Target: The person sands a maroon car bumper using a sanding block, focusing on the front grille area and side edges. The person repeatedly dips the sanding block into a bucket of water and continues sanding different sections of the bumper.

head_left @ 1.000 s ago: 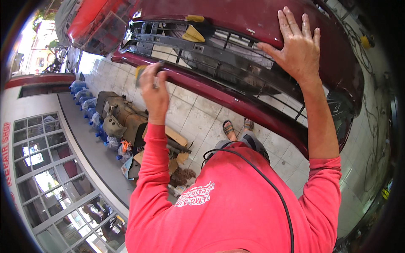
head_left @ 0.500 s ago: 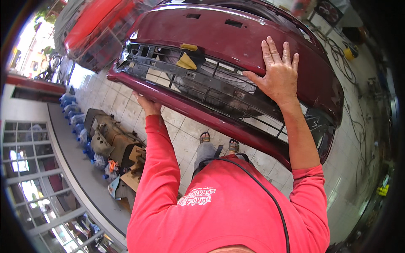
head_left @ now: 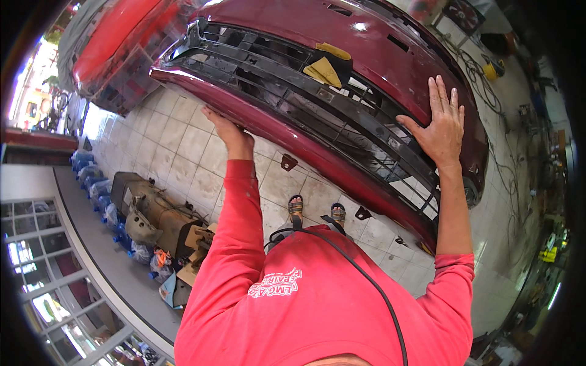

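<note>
A large dark red car bumper (head_left: 390, 55) with a black grille (head_left: 293, 91) stands in front of me over the tiled floor. My left hand (head_left: 227, 129) grips its lower red edge from underneath, fingers partly hidden behind the lip. My right hand (head_left: 441, 125) lies flat with fingers spread on the bumper's upper right face, next to the grille. A yellow folded piece (head_left: 325, 71) sits in the grille opening. My sandalled feet (head_left: 316, 210) stand below the bumper.
A red car (head_left: 107, 46) stands at the far left. Engine parts (head_left: 152, 216), cardboard and blue bags (head_left: 91, 183) lie along a kerb at left. Small dark brackets (head_left: 288, 162) lie on the tiles. Cables (head_left: 482, 61) and a yellow tool are at right.
My left hand went from raised in the air to gripping the bumper's lower edge. The bumper has shifted lower and nearer in view, and my right hand stays flat on it.
</note>
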### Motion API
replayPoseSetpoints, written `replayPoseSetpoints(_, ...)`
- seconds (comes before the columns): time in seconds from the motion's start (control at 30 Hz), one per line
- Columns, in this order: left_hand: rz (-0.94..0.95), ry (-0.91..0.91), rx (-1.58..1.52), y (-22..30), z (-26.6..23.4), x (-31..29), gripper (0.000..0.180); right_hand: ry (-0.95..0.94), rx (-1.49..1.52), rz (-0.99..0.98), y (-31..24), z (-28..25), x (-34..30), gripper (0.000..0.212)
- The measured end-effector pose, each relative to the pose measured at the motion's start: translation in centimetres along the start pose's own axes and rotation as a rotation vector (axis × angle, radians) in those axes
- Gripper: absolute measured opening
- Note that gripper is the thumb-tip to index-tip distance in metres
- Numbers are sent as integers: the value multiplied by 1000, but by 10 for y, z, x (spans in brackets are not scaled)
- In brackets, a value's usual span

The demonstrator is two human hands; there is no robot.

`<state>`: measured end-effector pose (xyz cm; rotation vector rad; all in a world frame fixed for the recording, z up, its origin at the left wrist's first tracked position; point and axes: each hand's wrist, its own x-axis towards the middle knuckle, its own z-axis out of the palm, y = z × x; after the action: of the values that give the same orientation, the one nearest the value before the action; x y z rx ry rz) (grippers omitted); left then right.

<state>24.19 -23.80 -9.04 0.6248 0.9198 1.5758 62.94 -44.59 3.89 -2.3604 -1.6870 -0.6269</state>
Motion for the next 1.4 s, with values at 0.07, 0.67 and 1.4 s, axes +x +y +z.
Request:
replayPoseSetpoints(0.07, -1, -33, -54, -15, 1, 8, 80, -5, 29, -16, -2, -1, 7, 115)
replayPoseSetpoints(0.67, 958, -577, 1355, 147, 43, 18, 21, -53, 212, -403, -54, 5, 75, 94)
replayPoseSetpoints(1.4, 985, -819, 1422, 84, 100, -163, 29, -152, 182, -238, -71, 0, 80, 106)
